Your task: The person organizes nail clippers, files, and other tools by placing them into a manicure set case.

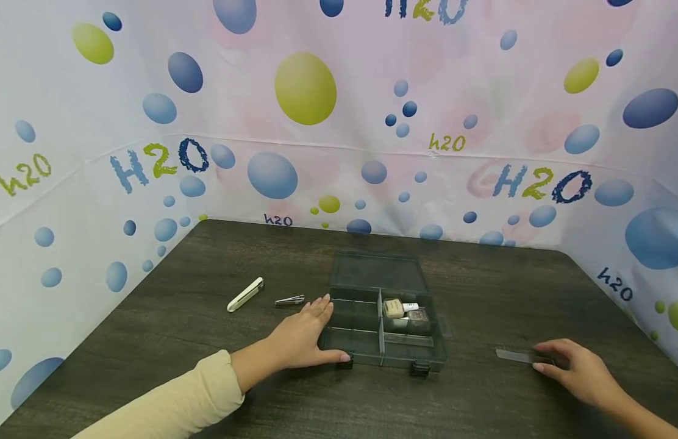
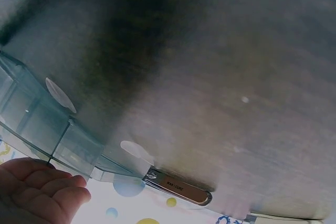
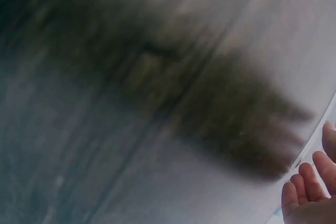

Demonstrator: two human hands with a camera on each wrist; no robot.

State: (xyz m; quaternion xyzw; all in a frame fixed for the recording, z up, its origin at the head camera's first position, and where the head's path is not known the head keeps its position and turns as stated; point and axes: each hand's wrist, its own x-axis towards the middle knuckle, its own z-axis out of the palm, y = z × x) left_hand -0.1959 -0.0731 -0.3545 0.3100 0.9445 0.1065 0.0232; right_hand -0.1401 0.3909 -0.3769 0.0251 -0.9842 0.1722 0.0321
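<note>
A dark translucent organizer box stands on the table with its lid tipped back. Two nail polish bottles lie in its rear right compartment. My left hand rests along the box's left side, fingers extended at the wall and thumb by a front latch. In the left wrist view the fingers lie beside the box wall. Off to the right, my right hand has thumb and forefinger spread around one end of a thin translucent strip, like a nail file, lying flat.
Left of the box lies a metal nail clipper, lettered in the left wrist view. Farther left is a slim cream-coloured tool with a metal end. A patterned curtain hangs behind and beside the dark wooden table.
</note>
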